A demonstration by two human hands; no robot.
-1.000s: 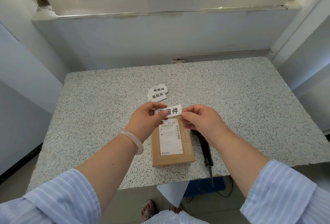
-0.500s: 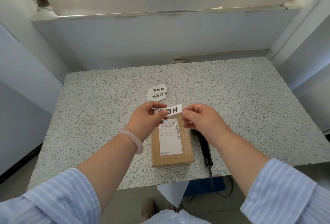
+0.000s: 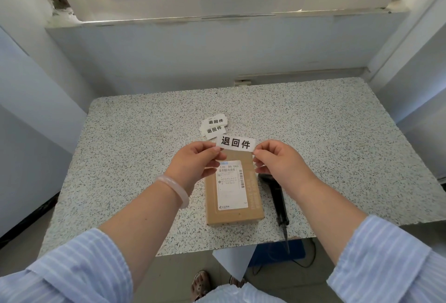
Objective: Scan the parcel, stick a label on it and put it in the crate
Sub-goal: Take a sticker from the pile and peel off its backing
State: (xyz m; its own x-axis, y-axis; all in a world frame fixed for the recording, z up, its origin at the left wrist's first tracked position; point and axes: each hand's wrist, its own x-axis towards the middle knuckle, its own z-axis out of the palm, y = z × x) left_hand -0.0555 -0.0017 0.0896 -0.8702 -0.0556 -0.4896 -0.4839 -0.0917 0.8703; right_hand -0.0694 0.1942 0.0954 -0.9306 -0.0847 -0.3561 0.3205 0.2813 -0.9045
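Holding the label [image 3: 236, 143] stretched above the far end of the parcel [image 3: 233, 189], the left hand [image 3: 196, 161] and right hand [image 3: 277, 160] each pinch one end. The sticking step is in hand; next, I think, lowering it flat onto the parcel's bare cardboard.

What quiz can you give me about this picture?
1. True or false: the label is stuck on the parcel.
2. What lies right of the parcel? A scanner, B scissors, C cup.
3. Fill in: the left hand and right hand both pinch the ____.
Key: 1 false, the hands hold it up; 2 A; 3 label.
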